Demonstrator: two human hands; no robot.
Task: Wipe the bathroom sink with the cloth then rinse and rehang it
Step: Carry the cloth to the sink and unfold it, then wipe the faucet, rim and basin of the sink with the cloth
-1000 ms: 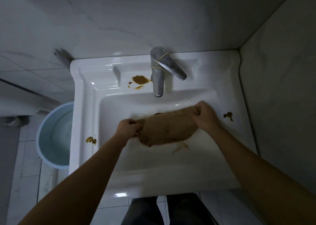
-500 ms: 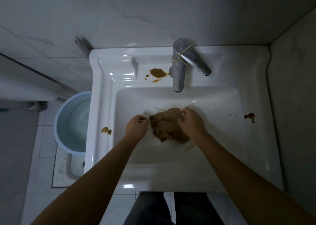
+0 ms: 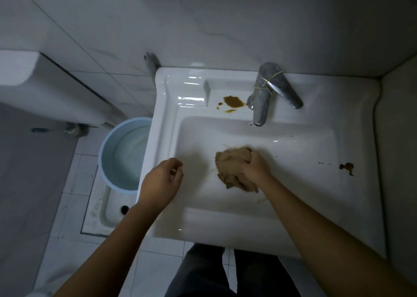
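Brown cloth (image 3: 230,169), bunched into a wad, lies on the basin floor of the white sink (image 3: 293,195), under the right hand (image 3: 255,168). Grip: the fingers curl over the wad's right half and close on it. Most of the cloth bulges out to the left of the grip, and a frayed thread trails toward the person beside the wrist. The left hand (image 3: 160,179) hovers apart, left of the grip, over the sink's left rim, with its fingers loosely curled and holding nothing. Beyond the grip, well apart, stands the metal faucet (image 3: 261,102), with a yellow rubber band (image 3: 269,80) wound round its lever. A brown stain (image 3: 233,101) lies on the deck just left of the faucet. A smaller stain (image 3: 347,167) marks the rim right of the grip, with bare basin floor between them. Tiled wall (image 3: 225,26) meets the sink's far and right edges. A blue bucket (image 3: 108,161) stands on the floor, left of the sink.
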